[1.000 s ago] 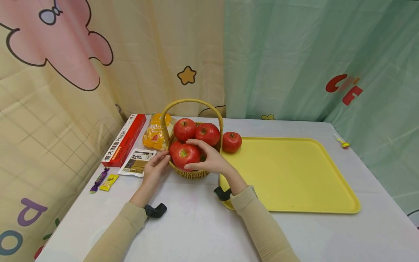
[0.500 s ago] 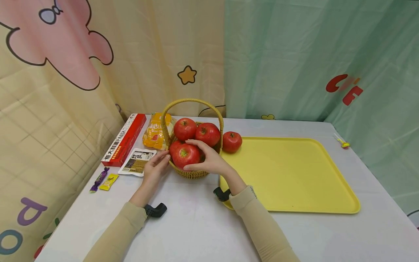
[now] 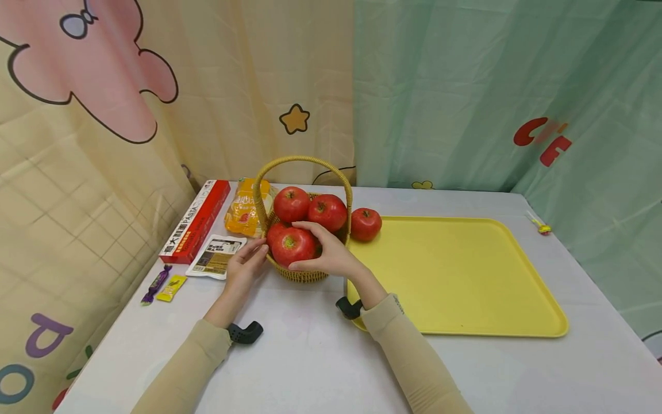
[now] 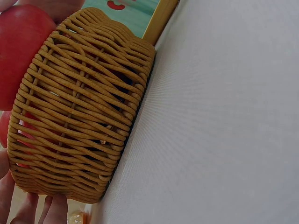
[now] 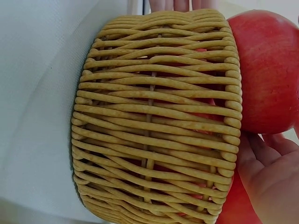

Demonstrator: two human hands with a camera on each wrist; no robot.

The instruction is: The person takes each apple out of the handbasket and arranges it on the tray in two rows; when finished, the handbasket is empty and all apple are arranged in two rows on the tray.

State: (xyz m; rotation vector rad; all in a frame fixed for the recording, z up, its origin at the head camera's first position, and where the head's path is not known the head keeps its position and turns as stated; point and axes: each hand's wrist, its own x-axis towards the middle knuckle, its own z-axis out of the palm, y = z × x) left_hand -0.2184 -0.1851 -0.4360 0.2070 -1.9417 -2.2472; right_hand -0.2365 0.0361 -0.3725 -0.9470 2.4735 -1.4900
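Our right hand (image 3: 333,256) grips an apple (image 3: 292,248); our left hand (image 3: 245,266), fingers relaxed against the basket (image 3: 301,275), should steady it.

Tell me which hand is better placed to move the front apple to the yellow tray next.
Probably the right hand: it grips the front apple and is nearer the yellow tray. The left hand touches the basket on the side away from the tray, so it may suit steadying.
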